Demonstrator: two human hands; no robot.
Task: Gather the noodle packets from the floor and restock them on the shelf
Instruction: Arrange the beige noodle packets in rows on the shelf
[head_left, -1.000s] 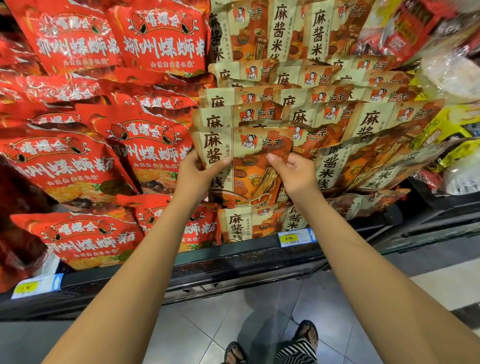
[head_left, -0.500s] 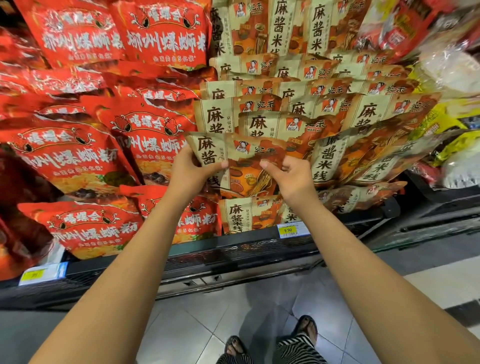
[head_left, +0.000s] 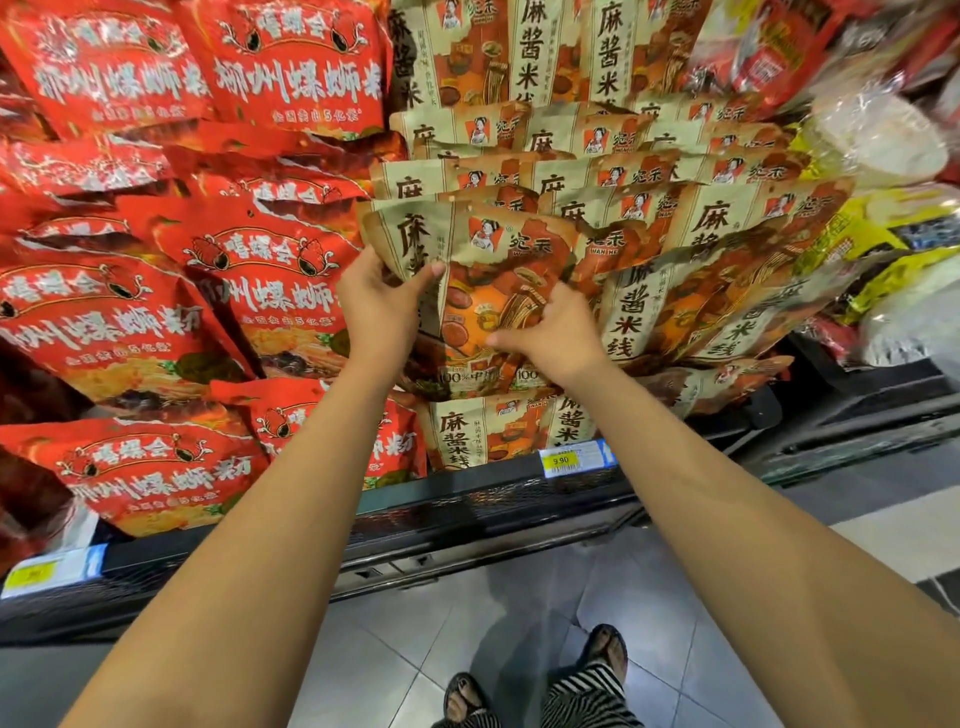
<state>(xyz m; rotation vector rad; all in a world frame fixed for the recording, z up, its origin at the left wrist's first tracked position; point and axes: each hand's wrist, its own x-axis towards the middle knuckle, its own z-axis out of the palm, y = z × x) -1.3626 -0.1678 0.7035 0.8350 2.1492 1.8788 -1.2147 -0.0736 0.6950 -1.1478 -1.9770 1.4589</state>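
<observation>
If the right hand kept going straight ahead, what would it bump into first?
Probably the beige noodle packet that the right hand pinches, then the stacked beige packets just behind it; depth is hard to judge.

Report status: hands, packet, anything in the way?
Left hand grips tan noodle packet at upper left corner. Right hand grips its right side. Packet against the tan stack on the shelf; nothing seen blocking.

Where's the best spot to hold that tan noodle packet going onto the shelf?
Probably by its side edges, coming from the front and below. The tan packet is flat and limp, with its top leaning on the overlapping rows, so only the sides and lower face are free. The left hand pinches the left edge, thumb on the face. The right hand grips nearer the right side.
</observation>
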